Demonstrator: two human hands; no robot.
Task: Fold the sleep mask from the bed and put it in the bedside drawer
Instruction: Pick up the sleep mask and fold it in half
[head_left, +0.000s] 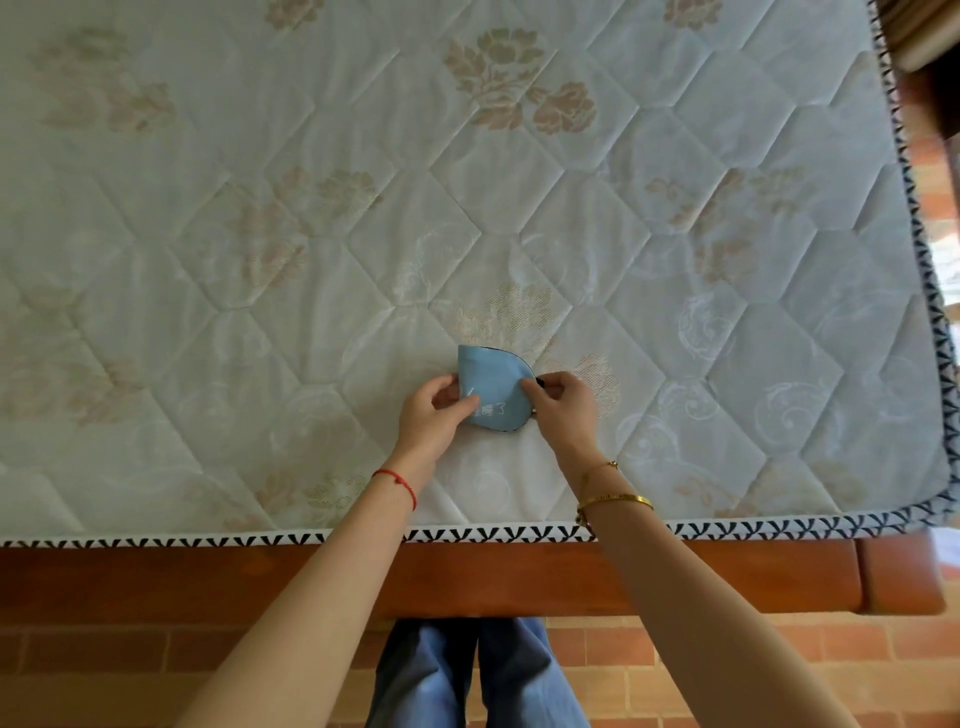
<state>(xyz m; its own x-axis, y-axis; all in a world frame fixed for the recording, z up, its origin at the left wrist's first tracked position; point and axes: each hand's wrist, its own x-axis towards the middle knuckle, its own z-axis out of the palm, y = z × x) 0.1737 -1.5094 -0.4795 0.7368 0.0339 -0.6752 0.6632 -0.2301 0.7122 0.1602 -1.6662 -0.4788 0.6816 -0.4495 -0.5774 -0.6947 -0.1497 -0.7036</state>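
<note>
A light blue sleep mask with a dark edge and white print lies folded in half on the quilted mattress, near its front edge. My left hand pinches the mask's left side between thumb and fingers. My right hand grips its right side, where a bit of black strap shows under the fingers. Both hands rest low on the mattress. The bedside drawer is not in view.
The mattress has a black-and-white patterned border and sits on a reddish wooden bed frame. Brick-patterned floor lies below, with blue trouser legs against the frame. Dark wooden furniture stands at the top right corner.
</note>
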